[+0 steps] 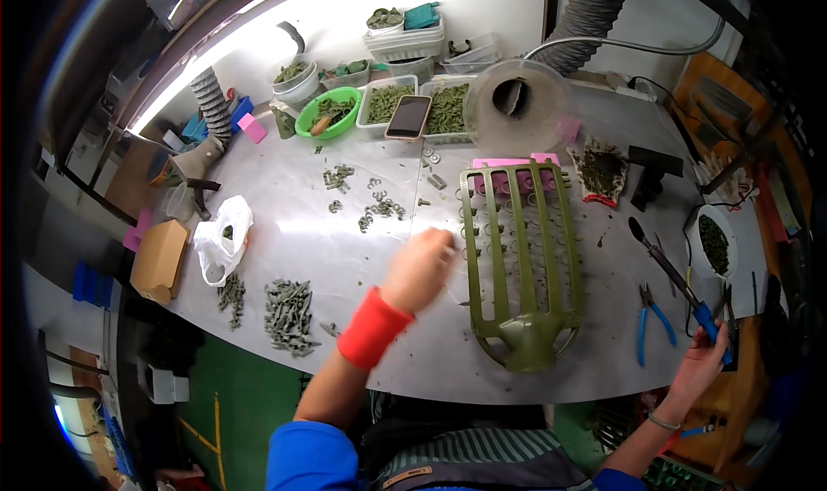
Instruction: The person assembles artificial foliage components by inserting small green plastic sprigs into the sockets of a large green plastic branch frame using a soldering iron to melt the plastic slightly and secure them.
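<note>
— Where do your hands stand, with twelve at the bench's (293,228) far edge?

— Your right grip (699,368), at four o'clock, is wrapped around the handle of a blue-handled tool (680,286), its dark tip angled toward ten. Your left grip (419,270) is blurred near mid-bench, fingers seemingly curled; whether they pinch anything, you cannot tell from here. The olive slatted frame (526,289) lies at that hand's three o'clock, narrow end toward you, pink blocks (504,179) at its far end.

— What could go wrong for you?

— If the tool is heated, which you cannot judge by sight, a careless swing could scorch the soiled glove (601,170) at the frame's one o'clock or touch the frame itself. Your right wrist could knock the blue pliers (652,323), at the frame's four. A leftward sweep of your left arm could scatter the loose rings (380,208) at that hand's eleven, or the grey-green pile (290,317) at its eight.

— And what escapes your eye?

— The slats cover parts of the small pieces beneath them, and the frame hides how it sits on the blocks. The contents of the white bag (222,243), at nine, are mostly covered; your forearms run off the lower edge.
</note>
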The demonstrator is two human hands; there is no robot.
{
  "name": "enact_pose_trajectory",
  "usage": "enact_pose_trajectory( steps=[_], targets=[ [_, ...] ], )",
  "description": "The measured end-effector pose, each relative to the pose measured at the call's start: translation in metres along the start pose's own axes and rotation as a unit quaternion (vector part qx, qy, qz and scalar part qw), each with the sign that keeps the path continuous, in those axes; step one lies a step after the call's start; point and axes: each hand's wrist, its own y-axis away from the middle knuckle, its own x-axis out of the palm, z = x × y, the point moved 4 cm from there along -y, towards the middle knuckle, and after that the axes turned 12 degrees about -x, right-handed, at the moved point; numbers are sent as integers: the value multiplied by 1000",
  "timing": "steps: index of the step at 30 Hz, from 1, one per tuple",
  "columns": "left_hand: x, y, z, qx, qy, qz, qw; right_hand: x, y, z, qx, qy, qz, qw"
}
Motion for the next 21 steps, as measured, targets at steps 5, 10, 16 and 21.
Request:
enact_pose_trajectory(
  steps=[5, 10, 16, 21],
  targets=[
    [-48, -29, 116, -61, -270, -163, 947, 12, 2, -1, 2, -3, 0, 1000],
    [-59, -44, 147, -128, -88, -125, 980, 19, 4, 1, 3, -5, 8, 1000],
    [-58, -51, 144, -114, -54, -145, 981, 32, 9, 1, 2, 5, 15, 1000],
    [-31, -61, 123, -64, -86, -135, 985, 35, 10, 3, 10, 0, 35, 999]
  ],
)
